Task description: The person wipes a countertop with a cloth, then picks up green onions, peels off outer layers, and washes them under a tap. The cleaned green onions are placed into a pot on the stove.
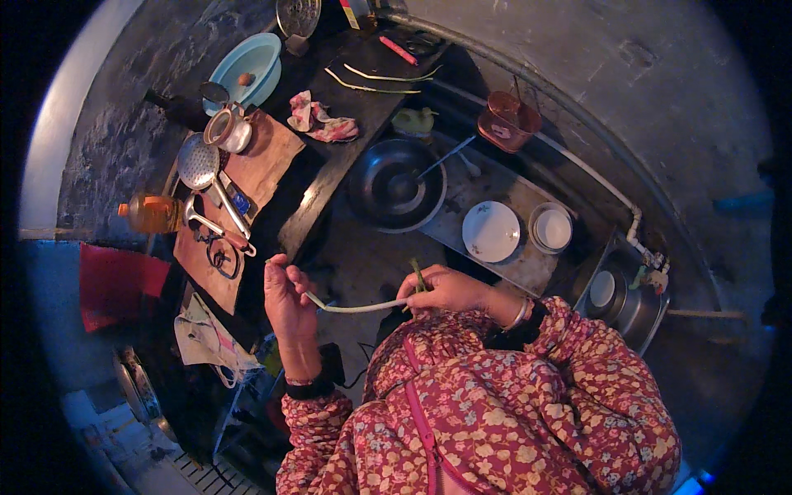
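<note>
A pale scallion-like stalk (pixel 359 309) stretches between my two hands, in front of my body. Its left end is bent upward into the fingers of my left hand (pixel 289 303), which are curled around it. My right hand (pixel 448 288) pinches the other end between thumb and fingers. A short green piece (pixel 419 276) sticks up from the right fingers. Two more long stalks, the nearer one a pale stalk (pixel 371 90), lie on the dark counter (pixel 365 52) at the top.
A wok (pixel 399 185) with a ladle stands ahead. A white plate (pixel 491 231) and stacked bowls (pixel 552 229) sit right of it, beside a metal sink (pixel 646 309). At left are a skimmer (pixel 198 162), a wooden board (pixel 266 164), an oil bottle (pixel 154 213) and a blue basin (pixel 266 68).
</note>
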Demonstrator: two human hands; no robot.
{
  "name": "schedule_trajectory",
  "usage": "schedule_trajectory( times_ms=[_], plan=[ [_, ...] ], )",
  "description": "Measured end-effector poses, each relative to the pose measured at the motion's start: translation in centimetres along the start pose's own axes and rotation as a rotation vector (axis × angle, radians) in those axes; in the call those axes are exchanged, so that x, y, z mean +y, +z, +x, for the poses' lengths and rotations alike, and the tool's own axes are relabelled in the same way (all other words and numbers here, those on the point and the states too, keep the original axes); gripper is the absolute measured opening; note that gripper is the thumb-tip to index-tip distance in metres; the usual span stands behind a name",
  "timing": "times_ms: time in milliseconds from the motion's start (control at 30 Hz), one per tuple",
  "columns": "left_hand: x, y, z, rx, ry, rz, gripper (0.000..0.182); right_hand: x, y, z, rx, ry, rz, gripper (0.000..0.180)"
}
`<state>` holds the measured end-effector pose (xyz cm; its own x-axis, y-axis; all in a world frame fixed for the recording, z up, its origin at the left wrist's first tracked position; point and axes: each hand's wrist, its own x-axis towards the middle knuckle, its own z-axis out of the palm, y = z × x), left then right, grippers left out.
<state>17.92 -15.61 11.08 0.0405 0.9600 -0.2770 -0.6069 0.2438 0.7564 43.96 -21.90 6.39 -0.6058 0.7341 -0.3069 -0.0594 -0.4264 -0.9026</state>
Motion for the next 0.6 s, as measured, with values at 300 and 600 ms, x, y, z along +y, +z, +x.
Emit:
schedule_trajectory(
  times_ms=[300, 600],
  plan=[
    [-4.3, 2.3, -3.4, -0.150, -0.158, 0.306, 0.037, 0.9, 0.4, 1.2, 0.118, 0.012, 0.101, 0.012],
    [-7.4, 3.0, -4.7, -0.215, -0.097, 0.204, 0.024, 1.8, 1.4, 1.5, 0.344, -0.186, -0.292, 0.021]
  ],
)
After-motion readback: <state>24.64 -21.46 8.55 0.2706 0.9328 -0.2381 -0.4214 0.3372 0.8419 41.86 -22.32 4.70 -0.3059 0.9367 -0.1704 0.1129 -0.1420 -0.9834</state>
